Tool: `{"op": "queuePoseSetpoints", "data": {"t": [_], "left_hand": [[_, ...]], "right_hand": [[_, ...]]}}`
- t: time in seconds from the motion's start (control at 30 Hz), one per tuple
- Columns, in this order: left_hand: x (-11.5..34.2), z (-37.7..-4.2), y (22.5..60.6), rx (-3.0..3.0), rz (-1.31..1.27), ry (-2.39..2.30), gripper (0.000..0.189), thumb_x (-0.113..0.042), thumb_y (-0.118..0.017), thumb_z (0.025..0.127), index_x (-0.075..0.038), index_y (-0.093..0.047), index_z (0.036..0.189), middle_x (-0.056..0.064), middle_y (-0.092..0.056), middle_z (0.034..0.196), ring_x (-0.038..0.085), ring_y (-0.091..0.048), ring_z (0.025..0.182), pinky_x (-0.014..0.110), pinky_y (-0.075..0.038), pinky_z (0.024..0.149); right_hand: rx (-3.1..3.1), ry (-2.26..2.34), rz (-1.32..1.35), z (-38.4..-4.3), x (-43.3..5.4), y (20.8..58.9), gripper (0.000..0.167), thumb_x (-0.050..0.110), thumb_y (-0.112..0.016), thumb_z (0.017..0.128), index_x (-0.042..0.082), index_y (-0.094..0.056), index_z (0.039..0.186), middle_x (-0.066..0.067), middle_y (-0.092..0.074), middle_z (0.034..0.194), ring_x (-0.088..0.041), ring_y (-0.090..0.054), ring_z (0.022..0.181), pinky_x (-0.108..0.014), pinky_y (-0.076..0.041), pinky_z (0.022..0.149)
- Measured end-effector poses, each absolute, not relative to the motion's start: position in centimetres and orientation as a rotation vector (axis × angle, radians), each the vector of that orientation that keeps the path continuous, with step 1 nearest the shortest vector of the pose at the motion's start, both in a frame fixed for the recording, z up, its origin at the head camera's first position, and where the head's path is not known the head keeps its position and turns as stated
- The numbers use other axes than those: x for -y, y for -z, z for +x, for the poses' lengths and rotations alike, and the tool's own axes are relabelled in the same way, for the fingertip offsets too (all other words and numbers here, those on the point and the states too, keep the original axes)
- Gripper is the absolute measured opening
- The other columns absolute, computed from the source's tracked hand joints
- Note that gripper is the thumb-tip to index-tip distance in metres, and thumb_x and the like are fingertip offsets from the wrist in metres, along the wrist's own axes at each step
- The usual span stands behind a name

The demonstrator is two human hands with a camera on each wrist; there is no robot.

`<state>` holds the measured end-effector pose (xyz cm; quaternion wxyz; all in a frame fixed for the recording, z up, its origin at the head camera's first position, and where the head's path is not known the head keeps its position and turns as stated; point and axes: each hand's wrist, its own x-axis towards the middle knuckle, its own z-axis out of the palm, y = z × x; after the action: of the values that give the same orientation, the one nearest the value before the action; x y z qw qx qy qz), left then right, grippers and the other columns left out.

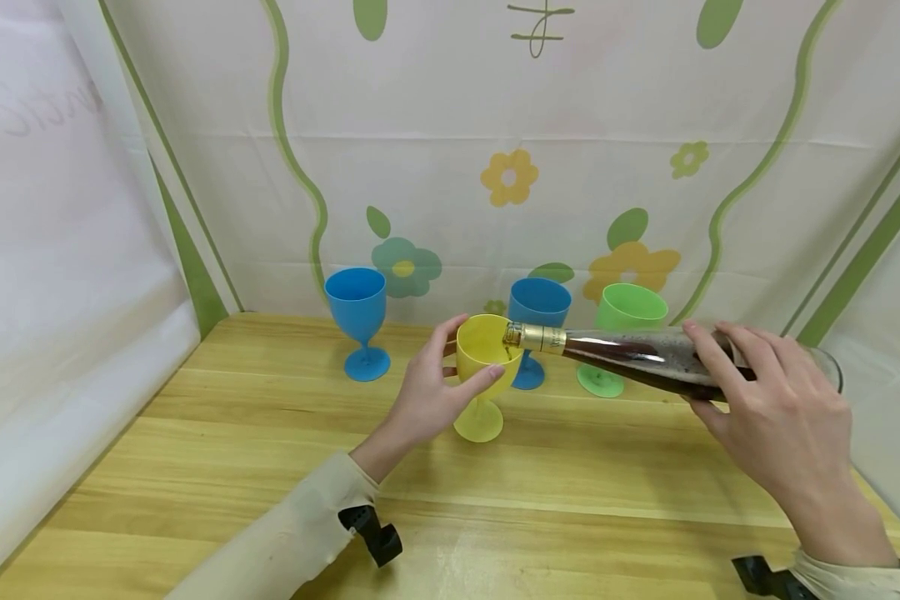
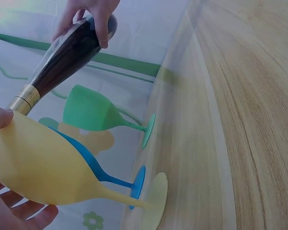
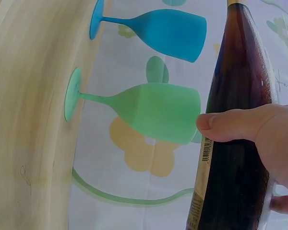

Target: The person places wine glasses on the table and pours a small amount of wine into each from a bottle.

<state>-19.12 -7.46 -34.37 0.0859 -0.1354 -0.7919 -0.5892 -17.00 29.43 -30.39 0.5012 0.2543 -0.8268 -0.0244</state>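
Note:
My left hand (image 1: 433, 392) grips the bowl of a yellow goblet (image 1: 480, 353), thumb on the near side and fingers round the far side. The goblet stands upright on the table. In my right hand (image 1: 783, 408) is a dark glass bottle (image 1: 630, 354), tipped almost level with its gold-wrapped neck (image 1: 543, 337) pointing left. The bottle's mouth lies over the goblet's rim, and a thin streak of liquid shows there. In the right wrist view, the thumb (image 3: 235, 125) lies across the bottle (image 3: 237, 81), partly over its label.
Behind the yellow goblet stands a blue goblet (image 1: 540, 300), partly hidden. A green goblet (image 1: 630, 310) is to its right, behind the bottle. Another blue goblet (image 1: 357, 307) stands at the back left. The wooden table (image 1: 570, 517) ends at a flower-printed cloth (image 1: 420, 183).

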Motion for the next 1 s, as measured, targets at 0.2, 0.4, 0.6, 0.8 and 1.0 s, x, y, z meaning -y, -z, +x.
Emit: {"op": "queuePoseSetpoints", "data": {"t": [0.2, 0.4, 0.6, 0.8, 1.0], "left_hand": [[7.48, -19.10, 34.30, 2.370, -0.395, 1.748, 0.083, -0.035, -0.082, 0.094, -0.016, -0.038, 0.162, 0.004, -0.058, 0.148, 0.027, -0.057, 0.136, 0.050, -0.057, 0.108], [7.55, -19.03, 34.29, 2.380, -0.385, 1.733, 0.081, -0.036, -0.082, 0.094, -0.020, -0.039, 0.161, 0.003, -0.058, 0.149, 0.026, -0.056, 0.137, 0.049, -0.057, 0.108], [7.57, -19.03, 34.30, 2.385, -0.386, 1.733, 0.081, -0.037, -0.081, 0.094, -0.021, -0.039, 0.161, 0.003, -0.058, 0.149, 0.025, -0.056, 0.137, 0.049, -0.057, 0.108], [7.55, -19.10, 34.36, 2.377, -0.397, 1.742, 0.081, -0.037, -0.081, 0.094, -0.020, -0.039, 0.161, 0.003, -0.058, 0.148, 0.025, -0.057, 0.137, 0.049, -0.057, 0.108], [7.51, -19.08, 34.35, 2.373, -0.399, 1.745, 0.081, -0.037, -0.081, 0.095, -0.020, -0.039, 0.161, 0.003, -0.058, 0.148, 0.025, -0.057, 0.136, 0.049, -0.057, 0.108]], "right_hand": [[2.006, 0.061, 0.614, -16.94, -29.37, 30.27, 0.093, 0.016, -0.088, 0.055, 0.019, -0.065, 0.145, -0.022, -0.070, 0.129, -0.053, -0.064, 0.112, -0.070, -0.052, 0.089], [2.003, 0.060, 0.619, -16.94, -29.29, 30.21, 0.091, 0.017, -0.087, 0.057, 0.018, -0.065, 0.145, -0.022, -0.070, 0.129, -0.053, -0.064, 0.111, -0.070, -0.052, 0.089], [2.008, 0.062, 0.618, -16.90, -29.33, 30.18, 0.095, 0.017, -0.089, 0.054, 0.019, -0.064, 0.146, -0.022, -0.070, 0.129, -0.053, -0.064, 0.111, -0.070, -0.052, 0.089], [2.035, 0.067, 0.609, -16.87, -29.48, 30.24, 0.100, 0.017, -0.090, 0.052, 0.020, -0.063, 0.148, -0.022, -0.069, 0.130, -0.053, -0.064, 0.113, -0.069, -0.053, 0.088], [2.085, 0.103, 0.614, -16.78, -29.62, 30.20, 0.101, 0.020, -0.092, 0.054, 0.018, -0.060, 0.150, -0.023, -0.068, 0.130, -0.052, -0.064, 0.112, -0.069, -0.054, 0.083]]}}
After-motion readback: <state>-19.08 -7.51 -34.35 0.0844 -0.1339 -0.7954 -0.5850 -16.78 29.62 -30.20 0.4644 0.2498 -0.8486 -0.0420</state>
